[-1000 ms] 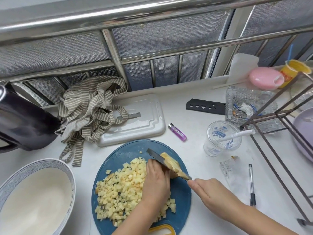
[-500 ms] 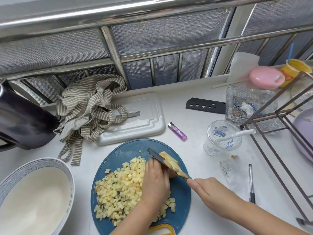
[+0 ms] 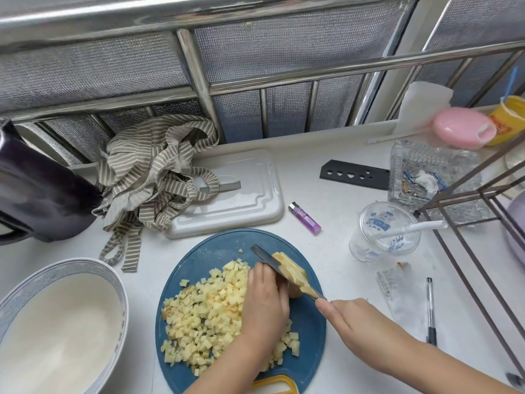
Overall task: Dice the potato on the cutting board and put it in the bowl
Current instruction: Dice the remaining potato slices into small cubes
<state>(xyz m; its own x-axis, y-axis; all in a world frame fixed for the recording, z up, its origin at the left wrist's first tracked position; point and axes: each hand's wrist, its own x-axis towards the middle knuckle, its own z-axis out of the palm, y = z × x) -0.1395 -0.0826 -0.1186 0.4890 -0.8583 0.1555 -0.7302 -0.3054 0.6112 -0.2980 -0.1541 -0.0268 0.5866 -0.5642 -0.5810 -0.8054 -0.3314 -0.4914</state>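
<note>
The left hand [image 3: 267,302] lies knuckles-up over the near side of the uncut potato piece [image 3: 289,270], its fingers bent down to hold it against the board. The fingertips themselves are hidden. The right hand [image 3: 360,322] is wrapped round the handle of the knife [image 3: 284,271], with the forefinger stretched along the spine. The handle is covered by the palm.

The dark blade runs diagonally from far-left to near-right, and the potato piece has its long axis along that same line. It touches the blade on the blade's far side, just past the left knuckles. This looks like a lengthwise slice in progress, so the left fingers sit close to the edge (the thing to watch).

A heap of diced potato [image 3: 210,308] covers the left half of the round blue cutting board [image 3: 309,334], partly under the left wrist. The white bowl [image 3: 115,282] stands apart from the board on the left and holds no potato yet. The left hand is nearer to it, so the transfer will probably go leftward.

Beyond the board are a purple lighter [image 3: 305,218] and a striped cloth [image 3: 153,177].
</note>
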